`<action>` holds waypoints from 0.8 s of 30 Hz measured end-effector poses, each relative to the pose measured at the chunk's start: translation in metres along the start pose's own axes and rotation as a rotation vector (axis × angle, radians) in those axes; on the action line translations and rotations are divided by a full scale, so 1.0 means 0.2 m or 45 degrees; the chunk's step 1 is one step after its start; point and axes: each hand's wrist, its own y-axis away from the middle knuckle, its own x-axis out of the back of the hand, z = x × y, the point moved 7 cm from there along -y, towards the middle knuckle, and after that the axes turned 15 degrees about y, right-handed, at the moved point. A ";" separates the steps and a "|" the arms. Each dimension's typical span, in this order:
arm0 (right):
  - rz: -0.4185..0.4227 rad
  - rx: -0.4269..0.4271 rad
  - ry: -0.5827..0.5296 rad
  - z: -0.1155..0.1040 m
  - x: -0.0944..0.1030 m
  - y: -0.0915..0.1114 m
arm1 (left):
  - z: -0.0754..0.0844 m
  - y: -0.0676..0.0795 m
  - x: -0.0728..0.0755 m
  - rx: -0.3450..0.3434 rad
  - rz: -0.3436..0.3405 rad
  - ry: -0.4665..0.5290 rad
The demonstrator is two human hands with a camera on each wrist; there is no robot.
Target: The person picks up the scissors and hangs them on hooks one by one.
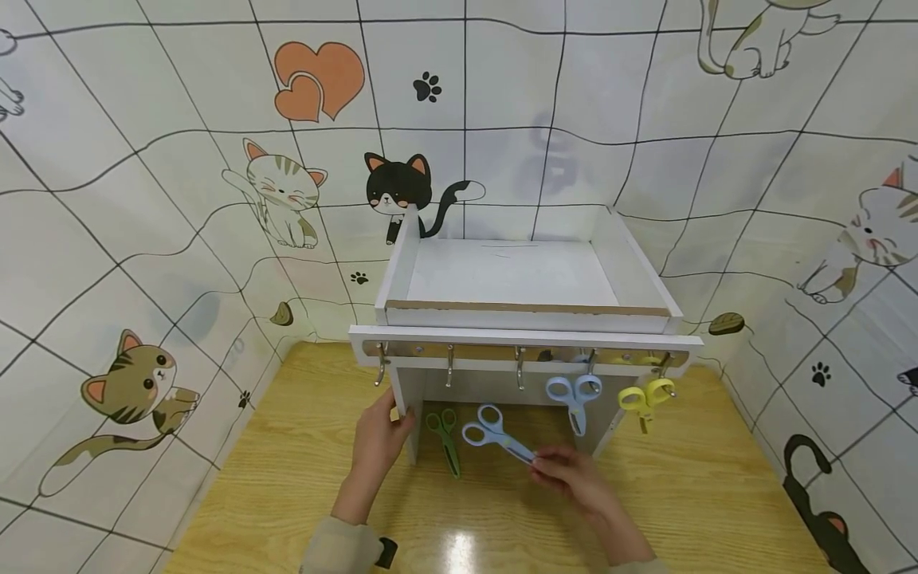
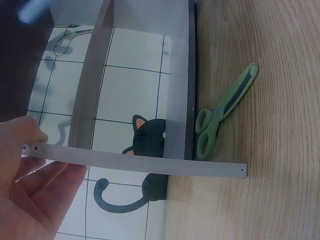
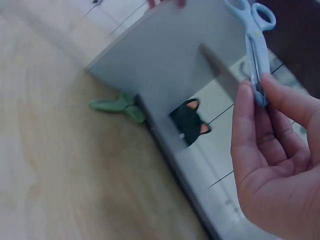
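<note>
Pinched by the blade end in my right hand (image 1: 574, 480) is a pair of light blue scissors (image 1: 496, 434), its handle loops pointing up and left in the head view. The right wrist view shows thumb and fingers on the tip of these scissors (image 3: 257, 55). My left hand (image 1: 378, 434) grips the left side panel of a white shelf (image 1: 409, 399); in the left wrist view, the thumb is on one side of the panel edge (image 2: 135, 162) and the fingers on the other. Green scissors (image 1: 446, 442) lie on the table under the shelf.
A hook rail (image 1: 527, 339) runs along the shelf front with several metal hooks. Other blue scissors (image 1: 576, 399) and yellow scissors (image 1: 647, 399) hang on its right hooks. The shelf's open top tray (image 1: 512, 275) stands above. Cat-patterned tile walls (image 1: 502, 88) surround the wooden table (image 1: 251, 478).
</note>
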 end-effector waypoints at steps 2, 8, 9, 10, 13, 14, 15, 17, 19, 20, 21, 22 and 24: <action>-0.022 0.066 -0.056 -0.05 -0.01 0.01 | -0.01 0.00 0.00 0.005 -0.001 0.008; -0.056 0.266 -0.179 -0.20 -0.03 0.02 | -0.01 0.00 0.00 -0.003 0.004 0.008; -0.050 0.286 -0.179 -0.21 -0.03 0.03 | 0.00 0.00 0.00 -0.007 0.005 0.007; -0.044 0.303 -0.178 -0.23 -0.04 0.03 | 0.00 0.00 0.00 -0.010 0.006 0.007; -0.042 0.358 -0.185 -0.27 -0.05 0.04 | 0.00 0.00 0.00 -0.015 0.009 0.006; -0.042 0.373 -0.186 -0.28 -0.05 0.04 | 0.00 0.00 0.00 -0.017 0.010 0.005; -0.040 0.387 -0.191 -0.29 -0.06 0.04 | 0.00 0.00 0.00 -0.017 0.010 0.006; -0.034 0.409 -0.204 -0.31 -0.07 0.04 | 0.00 0.00 0.00 -0.018 0.011 0.004; -0.017 0.418 -0.213 -0.32 -0.08 0.04 | -0.01 0.00 0.00 -0.017 0.012 0.001; -0.008 0.422 -0.218 -0.33 -0.09 0.04 | -0.01 0.00 0.00 -0.016 0.012 -0.001; 0.000 0.426 -0.223 -0.33 -0.09 0.04 | -0.01 0.00 0.00 -0.015 0.012 -0.003; 0.008 0.430 -0.228 -0.34 -0.10 0.04 | -0.01 0.00 0.00 -0.015 0.012 -0.007; 0.023 0.441 -0.245 -0.35 -0.10 0.04 | 0.00 0.00 0.00 -0.012 0.012 -0.011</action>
